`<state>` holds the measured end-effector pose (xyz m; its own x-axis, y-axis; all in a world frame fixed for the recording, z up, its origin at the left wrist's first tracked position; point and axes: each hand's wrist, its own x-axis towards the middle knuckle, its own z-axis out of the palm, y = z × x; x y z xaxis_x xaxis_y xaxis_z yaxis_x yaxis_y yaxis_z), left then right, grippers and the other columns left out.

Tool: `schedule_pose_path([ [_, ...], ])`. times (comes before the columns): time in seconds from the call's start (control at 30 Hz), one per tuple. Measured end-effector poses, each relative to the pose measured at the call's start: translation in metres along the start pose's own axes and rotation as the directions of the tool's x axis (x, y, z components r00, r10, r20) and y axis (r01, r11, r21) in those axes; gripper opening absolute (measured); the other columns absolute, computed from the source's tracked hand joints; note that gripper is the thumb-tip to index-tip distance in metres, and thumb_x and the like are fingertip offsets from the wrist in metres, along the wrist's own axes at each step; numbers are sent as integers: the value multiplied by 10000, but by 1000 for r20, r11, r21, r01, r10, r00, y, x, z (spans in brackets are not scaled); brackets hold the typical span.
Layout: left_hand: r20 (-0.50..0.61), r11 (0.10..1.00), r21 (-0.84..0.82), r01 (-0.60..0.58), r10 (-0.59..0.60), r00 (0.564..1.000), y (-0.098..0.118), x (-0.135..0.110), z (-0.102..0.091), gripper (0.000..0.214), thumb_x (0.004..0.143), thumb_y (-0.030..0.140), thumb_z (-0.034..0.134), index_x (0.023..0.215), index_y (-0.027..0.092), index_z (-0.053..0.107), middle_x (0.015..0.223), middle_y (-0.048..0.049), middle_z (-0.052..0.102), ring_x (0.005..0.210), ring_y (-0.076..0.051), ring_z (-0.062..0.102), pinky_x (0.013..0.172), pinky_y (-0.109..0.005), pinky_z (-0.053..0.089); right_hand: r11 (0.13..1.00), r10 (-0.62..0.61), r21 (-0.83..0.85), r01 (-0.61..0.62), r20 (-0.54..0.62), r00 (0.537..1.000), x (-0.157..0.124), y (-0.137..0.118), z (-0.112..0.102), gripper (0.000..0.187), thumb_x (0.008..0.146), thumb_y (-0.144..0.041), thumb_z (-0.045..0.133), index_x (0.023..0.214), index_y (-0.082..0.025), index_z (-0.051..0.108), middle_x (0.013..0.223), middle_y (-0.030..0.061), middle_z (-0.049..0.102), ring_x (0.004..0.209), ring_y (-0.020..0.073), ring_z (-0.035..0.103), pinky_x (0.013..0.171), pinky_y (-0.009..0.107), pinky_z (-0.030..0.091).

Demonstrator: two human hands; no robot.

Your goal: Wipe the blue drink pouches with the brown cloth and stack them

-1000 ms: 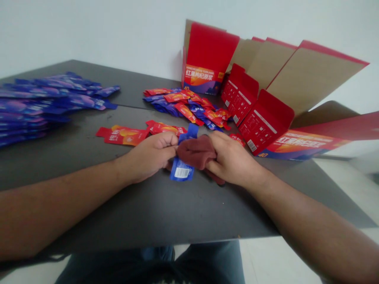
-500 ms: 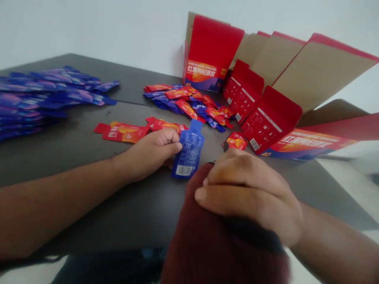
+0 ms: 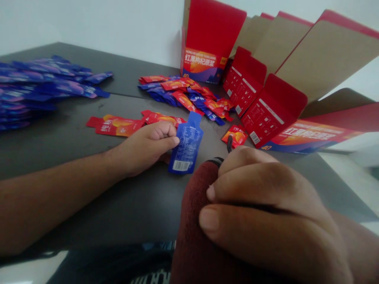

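In the middle of the view my left hand (image 3: 151,148) pinches a blue sachet (image 3: 187,144) by its left edge. The sachet's back, with small print and a barcode, faces me, and its narrow neck points up. My right hand (image 3: 272,209), large and close to the camera, is closed on a dark red cloth item (image 3: 197,213) with a black cord at its top; its full shape is hidden. Behind my left hand lie two red-orange sachets (image 3: 117,125). Another red-orange sachet (image 3: 235,135) rests just beyond my right hand.
A pile of blue-purple sachets (image 3: 44,85) covers the left of the grey table (image 3: 130,213). Mixed red and blue sachets (image 3: 185,92) are heaped at the centre back. Open red cartons stand on the right, including an upright carton (image 3: 204,63) and a tilted carton (image 3: 314,136).
My right hand and the dark red cloth item have come closer to the camera, lower right. My left hand keeps the blue sachet, nearly in place. The view has shifted slightly.
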<state>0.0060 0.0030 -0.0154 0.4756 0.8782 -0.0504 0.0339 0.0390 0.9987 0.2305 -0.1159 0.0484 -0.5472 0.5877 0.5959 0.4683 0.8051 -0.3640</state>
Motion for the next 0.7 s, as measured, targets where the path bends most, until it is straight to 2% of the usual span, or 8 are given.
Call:
schedule_pose_path([
  [0.07,12,1000,0,10,-10,1000,4,-1,2,199,875,301,706,773,217,559,672,10,579,581,-137,567,538,-260,490,992,-100,-75,100,2,995,6,11,-4,224,1004,-315,608,1221,-351,653,1069,-5,750,936,201,735,872,369,646],
  [0.17,18,999,-23,29,-29,999,8,-2,6,192,845,258,718,775,205,547,648,22,572,554,-117,544,508,-234,441,977,-132,-166,135,29,991,18,43,-4,213,982,-247,592,1184,-219,655,1086,78,724,1015,257,695,915,429,604],
  [0.27,-1,999,-32,1,-1,1000,5,0,7,179,845,244,718,802,204,549,664,25,589,562,-114,557,520,-230,444,954,58,-298,-34,73,996,29,78,3,101,868,-215,643,966,-192,637,959,98,680,929,283,664,800,425,581],
  [0.33,10,999,-32,-14,14,1000,1,1,7,181,870,254,693,794,208,535,659,31,579,556,-119,570,528,-240,466,943,173,-304,-135,102,980,31,93,7,119,830,-211,652,946,-191,636,939,91,679,911,275,654,795,402,556],
  [0.37,13,999,-39,-16,17,1000,0,1,7,188,880,257,680,787,211,524,650,36,562,551,-121,570,533,-246,476,931,245,-298,-212,79,966,32,97,9,162,839,-213,651,999,-185,647,976,91,690,926,270,655,817,398,545],
  [0.43,15,998,-63,-18,19,1000,-3,2,5,207,880,265,681,780,216,506,638,45,537,543,-125,566,534,-254,483,923,295,-273,-271,50,954,30,97,12,205,842,-215,648,1045,-181,651,995,84,693,929,259,650,826,384,525],
  [0.6,68,1000,-19,-20,21,997,-5,2,1,221,866,280,718,789,211,523,667,32,578,561,-114,548,520,-225,423,960,188,-246,-136,203,961,28,82,15,124,827,-212,640,948,-202,614,957,69,649,870,235,614,751,349,505],
  [0.7,91,1000,12,-15,14,996,-3,1,1,185,896,271,668,809,215,515,683,33,589,584,-121,577,550,-231,453,921,291,-293,-259,71,954,30,82,13,189,838,-209,654,1025,-193,641,994,84,682,924,259,635,808,377,514],
])
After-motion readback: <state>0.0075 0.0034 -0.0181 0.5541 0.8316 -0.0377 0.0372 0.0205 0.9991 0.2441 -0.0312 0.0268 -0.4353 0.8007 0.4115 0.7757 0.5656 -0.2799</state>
